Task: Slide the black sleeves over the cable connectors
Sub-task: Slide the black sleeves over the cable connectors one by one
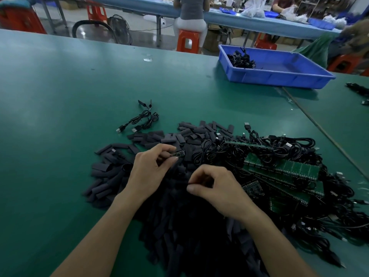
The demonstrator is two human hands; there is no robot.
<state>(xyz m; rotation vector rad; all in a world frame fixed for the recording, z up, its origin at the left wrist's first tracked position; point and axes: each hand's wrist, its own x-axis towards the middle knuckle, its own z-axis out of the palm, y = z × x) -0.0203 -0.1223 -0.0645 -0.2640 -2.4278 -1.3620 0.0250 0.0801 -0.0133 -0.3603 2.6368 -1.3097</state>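
Pinching a small connector board [178,153] in the left hand's [151,168] fingers, just above the heap of black sleeves [111,172] on the green desk [60,116]. Curling the right hand [215,186] close beside, thumb against forefinger; holding a sleeve or nothing, cannot tell. Best now: keep the board level, squeeze a sleeve's mouth open, feed straight on, no snagging.
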